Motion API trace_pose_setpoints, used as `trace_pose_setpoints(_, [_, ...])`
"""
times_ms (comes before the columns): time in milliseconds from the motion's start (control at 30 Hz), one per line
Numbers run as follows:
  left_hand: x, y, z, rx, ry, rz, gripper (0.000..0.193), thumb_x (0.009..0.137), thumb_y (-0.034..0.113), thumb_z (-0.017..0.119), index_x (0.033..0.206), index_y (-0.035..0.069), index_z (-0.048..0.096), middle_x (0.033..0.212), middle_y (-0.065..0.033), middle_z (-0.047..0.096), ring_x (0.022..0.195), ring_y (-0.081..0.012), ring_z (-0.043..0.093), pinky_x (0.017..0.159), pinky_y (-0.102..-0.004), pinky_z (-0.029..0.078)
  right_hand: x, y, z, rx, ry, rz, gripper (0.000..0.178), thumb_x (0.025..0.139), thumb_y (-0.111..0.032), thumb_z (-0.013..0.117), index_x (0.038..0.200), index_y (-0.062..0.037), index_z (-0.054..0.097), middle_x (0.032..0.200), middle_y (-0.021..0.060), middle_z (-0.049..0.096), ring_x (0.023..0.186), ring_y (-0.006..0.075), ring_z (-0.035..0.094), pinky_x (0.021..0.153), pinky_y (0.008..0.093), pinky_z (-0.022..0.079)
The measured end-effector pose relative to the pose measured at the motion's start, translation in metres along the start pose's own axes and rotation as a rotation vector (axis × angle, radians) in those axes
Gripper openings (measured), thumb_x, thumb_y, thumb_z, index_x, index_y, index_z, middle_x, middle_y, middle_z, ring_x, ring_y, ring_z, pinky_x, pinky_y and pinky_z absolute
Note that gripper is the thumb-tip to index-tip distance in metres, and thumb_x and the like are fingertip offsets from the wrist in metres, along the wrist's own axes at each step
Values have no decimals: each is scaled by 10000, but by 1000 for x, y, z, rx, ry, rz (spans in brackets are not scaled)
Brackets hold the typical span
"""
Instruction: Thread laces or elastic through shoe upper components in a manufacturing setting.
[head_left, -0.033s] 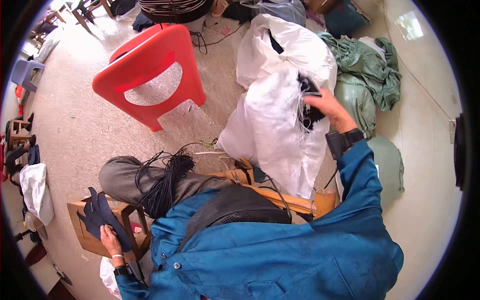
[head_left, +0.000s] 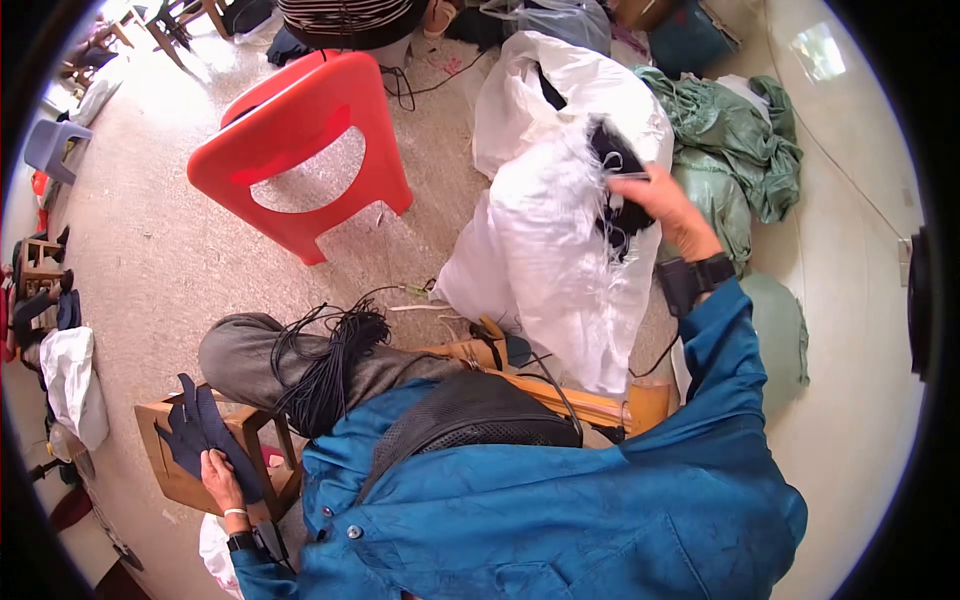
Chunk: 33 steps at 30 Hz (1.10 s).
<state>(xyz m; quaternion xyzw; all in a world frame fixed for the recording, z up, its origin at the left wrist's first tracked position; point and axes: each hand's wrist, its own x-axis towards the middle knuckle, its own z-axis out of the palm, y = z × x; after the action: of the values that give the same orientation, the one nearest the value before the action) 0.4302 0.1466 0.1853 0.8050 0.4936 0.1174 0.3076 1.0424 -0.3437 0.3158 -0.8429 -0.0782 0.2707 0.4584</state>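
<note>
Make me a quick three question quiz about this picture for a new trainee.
1. True or false: the right hand is reaching into the white sack.
2. What does the left hand hold? A) dark fabric pieces B) a red cup C) scissors
3. Fill in: the bundle of black cords lies on the person's ____.

Key:
1. True.
2. A, the dark fabric pieces, over the wooden stool.
3. Lap, near the knee; the red plastic chair stands beyond.
</note>
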Motion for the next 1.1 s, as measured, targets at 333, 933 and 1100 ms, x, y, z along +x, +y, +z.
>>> trace_pose_setpoints(333, [-3,-9,2,90,42,36,335,1029,243,422,758,62,495,599,-3,426,532,-96,411,509,-271,342,136,93,109,198,102,-54,509,765,-255,782,1155,9,588,1020,98,664,913,193,616,819,356,509])
trace_pose_setpoints(933, [-18,-2,-4,204,17,-142,342,1032,250,418,755,54,462,606,-23,415,532,-125,430,519,-294,360,219,241,162,-700,-24,-305,123,795,-83,553,849,-10,635,877,222,618,871,446,578,765,504,473])
trace_pose_setpoints(1100, [-19,3,0,196,21,-196,337,1027,250,426,755,55,464,615,-35,424,533,-135,431,522,-300,362,253,241,201,-600,446,-467,133,799,-77,578,911,-17,618,934,261,593,960,422,567,835,465,455])
